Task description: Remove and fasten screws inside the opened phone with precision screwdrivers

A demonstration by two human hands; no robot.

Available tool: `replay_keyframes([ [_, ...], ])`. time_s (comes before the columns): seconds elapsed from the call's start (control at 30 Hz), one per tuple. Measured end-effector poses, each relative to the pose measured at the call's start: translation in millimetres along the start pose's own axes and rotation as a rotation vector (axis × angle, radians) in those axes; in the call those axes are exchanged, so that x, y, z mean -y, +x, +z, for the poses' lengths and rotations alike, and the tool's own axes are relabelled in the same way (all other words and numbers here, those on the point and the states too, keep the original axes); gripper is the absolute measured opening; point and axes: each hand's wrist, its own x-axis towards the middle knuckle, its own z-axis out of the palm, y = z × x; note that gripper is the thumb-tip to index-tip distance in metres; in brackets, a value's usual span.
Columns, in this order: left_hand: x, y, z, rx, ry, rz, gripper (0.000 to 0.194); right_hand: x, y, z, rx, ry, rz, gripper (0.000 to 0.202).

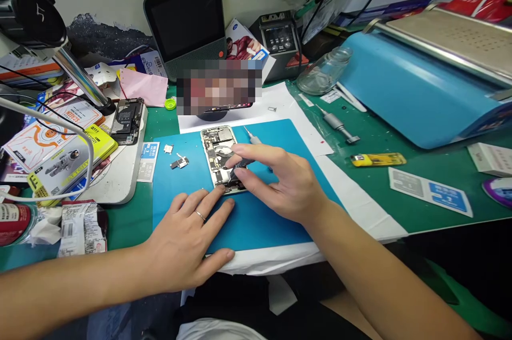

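An opened phone frame (218, 140) with bare inner parts lies on a blue mat (272, 222). My left hand (192, 233) rests flat on the mat, fingers spread, with a fingertip touching the phone's lower edge. Over the phone's right side is my right hand (280, 177), its thumb and fingers bent round a small dark part that I cannot make out clearly. Behind that hand a thin screwdriver (253, 136) lies partly hidden on the mat. Two small loose parts, a metal plate (168, 149) and a dark component (180, 162), sit left of the phone.
A blurred-out screen (220, 89) stands behind the mat. Left are a white tray (130, 180), another phone body (128, 120) and boxes. To the right lie a second screwdriver (338, 125), a yellow lighter (378, 159), a glass jar (324, 70) and a large blue machine (400, 89).
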Motion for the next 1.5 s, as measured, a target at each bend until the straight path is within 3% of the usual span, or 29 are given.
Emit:
replay_keyframes([
  [0.33,-0.7,0.4,-0.5,0.004,0.005,0.001,0.064,-0.9,-1.7,-0.5,0.006,-0.029,-0.049,0.052],
  [0.87,-0.3,0.6,-0.2,-0.005,0.004,0.002,0.064,-0.9,-2.0,-0.9,0.007,-0.003,0.013,0.049],
  [1.23,-0.7,0.0,-0.8,0.009,0.010,-0.005,0.064,0.5,1.4,3.2,0.011,-0.069,-0.060,0.054],
  [1.5,-1.1,0.3,-0.3,0.000,0.012,0.003,0.064,-1.9,-3.8,4.9,-0.092,0.003,-0.051,0.070],
])
